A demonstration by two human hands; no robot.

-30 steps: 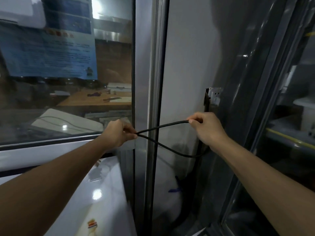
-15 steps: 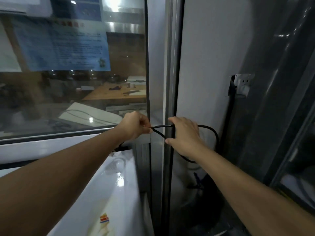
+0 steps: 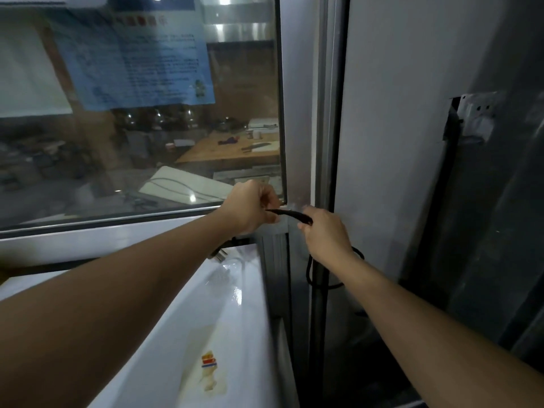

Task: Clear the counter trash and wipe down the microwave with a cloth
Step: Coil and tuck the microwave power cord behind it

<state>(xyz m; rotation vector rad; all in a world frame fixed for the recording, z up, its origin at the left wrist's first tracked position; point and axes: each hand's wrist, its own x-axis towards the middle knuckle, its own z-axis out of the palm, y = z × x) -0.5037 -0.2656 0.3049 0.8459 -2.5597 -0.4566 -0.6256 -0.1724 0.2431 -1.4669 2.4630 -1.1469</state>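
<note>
White microwave top (image 3: 164,343) low at left, under the window (image 3: 141,113). Left hand (image 3: 250,209) curled round a black cable (image 3: 290,215) — plug (image 3: 219,255) dangling just below, above the microwave's back edge. Right hand (image 3: 325,234) pinching the same cable close beside, slack looped beneath the wrist. Wall socket (image 3: 475,119) far right.

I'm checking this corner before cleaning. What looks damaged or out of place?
The wall socket sits askew, seemingly pulled out of its dark cutout. A yellowish stain surrounds the sticker on the white appliance top. Both hands hold a loose black cord.
</note>
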